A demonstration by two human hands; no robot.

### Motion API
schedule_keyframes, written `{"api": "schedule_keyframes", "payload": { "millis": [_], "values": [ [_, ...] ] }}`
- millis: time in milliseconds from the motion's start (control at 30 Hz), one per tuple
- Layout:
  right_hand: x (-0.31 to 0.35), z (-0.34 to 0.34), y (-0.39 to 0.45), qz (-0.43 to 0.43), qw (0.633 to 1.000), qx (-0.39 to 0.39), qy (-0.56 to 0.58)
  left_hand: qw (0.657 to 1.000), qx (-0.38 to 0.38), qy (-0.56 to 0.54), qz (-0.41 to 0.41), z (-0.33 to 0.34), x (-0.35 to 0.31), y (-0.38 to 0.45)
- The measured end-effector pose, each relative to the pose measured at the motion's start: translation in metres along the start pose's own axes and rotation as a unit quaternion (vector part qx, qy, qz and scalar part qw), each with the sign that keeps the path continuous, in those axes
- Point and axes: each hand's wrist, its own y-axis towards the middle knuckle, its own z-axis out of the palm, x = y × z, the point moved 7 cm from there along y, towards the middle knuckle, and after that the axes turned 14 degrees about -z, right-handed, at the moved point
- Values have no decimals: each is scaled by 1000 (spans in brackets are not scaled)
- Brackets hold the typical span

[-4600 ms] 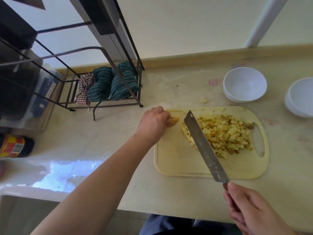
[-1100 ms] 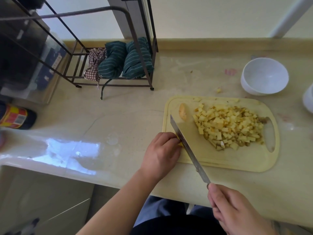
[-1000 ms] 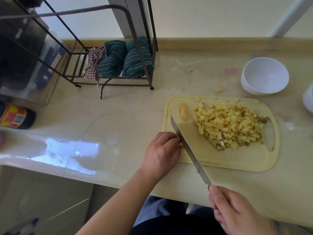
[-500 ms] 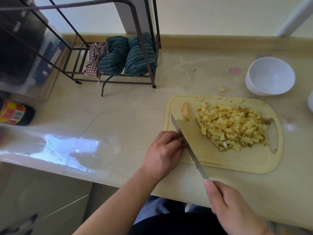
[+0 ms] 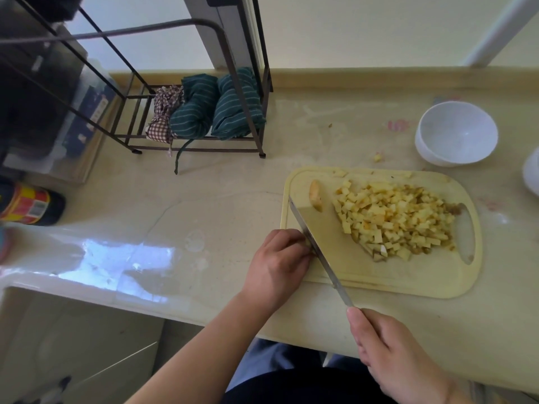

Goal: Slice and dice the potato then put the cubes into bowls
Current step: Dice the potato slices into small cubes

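A pale yellow cutting board (image 5: pixel 408 281) lies on the counter with a heap of potato cubes (image 5: pixel 393 217) on its right half. A potato end piece (image 5: pixel 315 195) sits alone near the board's far left corner. My left hand (image 5: pixel 278 265) curls over a small potato piece at the board's left edge; the piece is almost fully hidden. My right hand (image 5: pixel 390 354) grips the handle of a long knife (image 5: pixel 318 246), whose blade stands on edge against my left fingers. A white bowl (image 5: pixel 456 134) stands beyond the board, and a second bowl (image 5: pixel 532 173) shows at the right edge.
A black wire rack (image 5: pixel 189 83) holding rolled striped cloths (image 5: pixel 217 107) stands at the back left. A dark bottle with a red-yellow label (image 5: pixel 27 204) lies at the far left. A stray potato cube (image 5: pixel 378 157) sits on the counter behind the board.
Earlier my left hand set the end piece at the board's far left corner, then came to the near left edge. Over the last second the hands and knife hardly shift.
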Motion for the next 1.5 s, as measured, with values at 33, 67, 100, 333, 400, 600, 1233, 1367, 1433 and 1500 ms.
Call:
{"api": "schedule_keyframes", "payload": {
  "millis": [33,67,100,333,400,600,1233,1367,1433,1500],
  "values": [
    [-1,0,0,0,1000,-3,3,1000,1,-6,-1,-2,0,1],
    [0,-1,0,0,1000,-6,6,1000,1,-15,-2,-5,-1,2],
    [0,-1,-1,2,1000,-8,9,1000,-3,-27,-1,-11,-3,2],
    [9,1,0,4,1000,12,16,968,118,54,214,-72,-74,42],
    [11,0,0,1,1000,14,12,907,280,199,243,-51,-87,58],
    [15,-5,-2,8,1000,2,-1,743,481,427,186,-6,-84,71],
    [7,-26,-28,58,989,62,120,967,178,89,158,-97,-100,125],
    [13,-20,-22,77,976,80,188,986,-167,-21,15,-123,-51,67],
    [14,-14,-19,84,973,84,196,995,-95,13,-7,-81,-30,28],
    [15,-8,-16,88,973,80,198,998,-42,42,-23,-48,-17,0]
  ]
}}
